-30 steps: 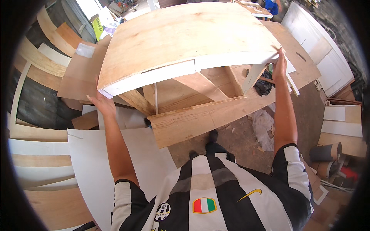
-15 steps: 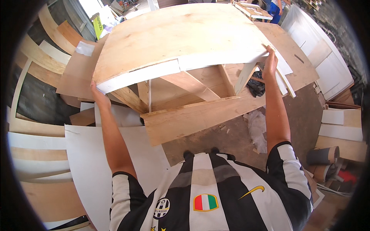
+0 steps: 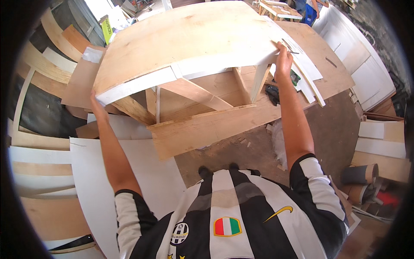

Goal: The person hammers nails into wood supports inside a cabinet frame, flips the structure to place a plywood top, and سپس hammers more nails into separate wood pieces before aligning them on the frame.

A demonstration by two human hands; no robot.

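Observation:
A broad plywood panel (image 3: 181, 39) with a white front edge stretches out before me, above a wooden frame with slanted braces (image 3: 202, 92). At its near left corner my left hand (image 3: 98, 105) grips the edge, fingers partly hidden behind it. My right hand (image 3: 283, 64) is closed on the near right corner, thumb on top and the other fingers mostly out of sight. Just past the right wrist, a green and black object (image 3: 295, 78), partly covered by my arm, sits near white-edged strips (image 3: 308, 82).
A plywood sheet (image 3: 202, 134) lies under the frame. Curved boards (image 3: 47, 172) and a white sheet (image 3: 125, 172) are at the left. White panels (image 3: 358, 56) lean at the right, near a dark cylinder (image 3: 360, 174). Another person (image 3: 310, 13) is at the far right.
The panel and both my hands have shifted left and slightly away from me. More of the strips and the green and black object now shows beside my right hand.

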